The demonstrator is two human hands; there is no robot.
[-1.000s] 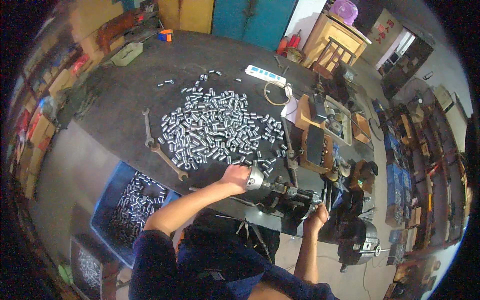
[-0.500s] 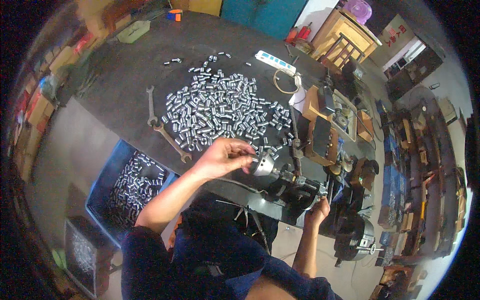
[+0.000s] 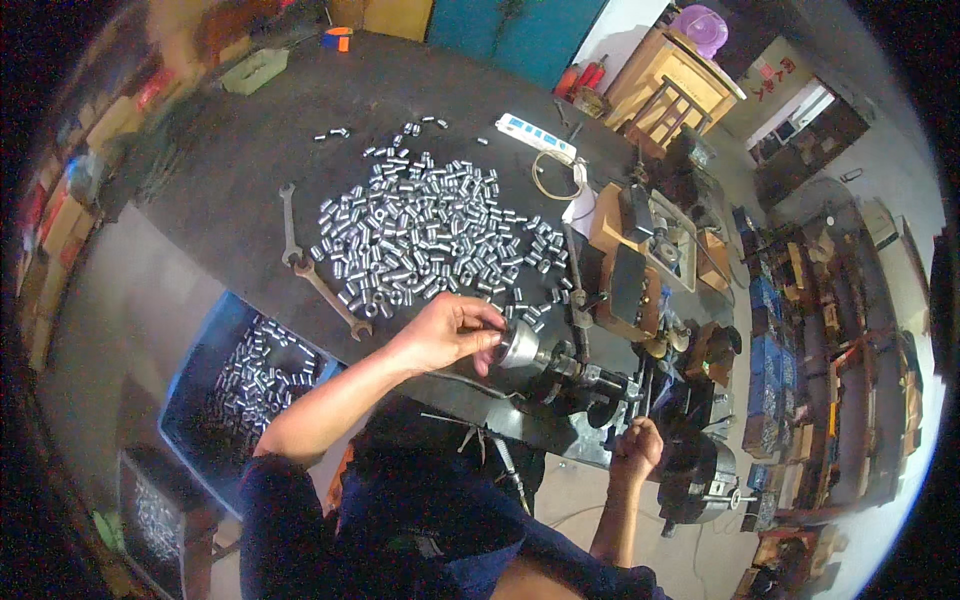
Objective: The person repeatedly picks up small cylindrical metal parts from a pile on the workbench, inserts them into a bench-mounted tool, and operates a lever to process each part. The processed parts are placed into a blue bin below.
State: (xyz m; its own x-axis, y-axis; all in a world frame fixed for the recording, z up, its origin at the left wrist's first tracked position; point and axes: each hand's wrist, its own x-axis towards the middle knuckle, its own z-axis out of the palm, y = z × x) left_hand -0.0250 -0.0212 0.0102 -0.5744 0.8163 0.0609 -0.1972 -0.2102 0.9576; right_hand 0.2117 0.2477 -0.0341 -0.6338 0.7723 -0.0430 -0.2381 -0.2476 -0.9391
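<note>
My left hand [image 3: 455, 335] is at the face of a round metal chuck [image 3: 522, 347] on a small bench machine [image 3: 590, 380]. Its thumb and fingers are pinched together, and whatever they hold is hidden. My right hand [image 3: 637, 447] is closed around the lower end of a lever [image 3: 643, 395] at the machine's right end. Beyond the left hand, a broad heap of short shiny metal sleeves [image 3: 425, 225] covers the dark tabletop [image 3: 240, 190].
Two open-ended wrenches, one silver [image 3: 290, 225] and one brownish [image 3: 335, 300], lie left of the heap. A blue bin [image 3: 200, 370] with more sleeves stands below the table edge. A white power strip [image 3: 535, 135] and boxes [image 3: 625, 275] sit to the right; shelves [image 3: 840, 340] line the wall.
My right hand has moved down toward me with the lever, which now points more toward me. The chuck looks turned, and my left hand stays at its face. The whole view has shifted slightly.
</note>
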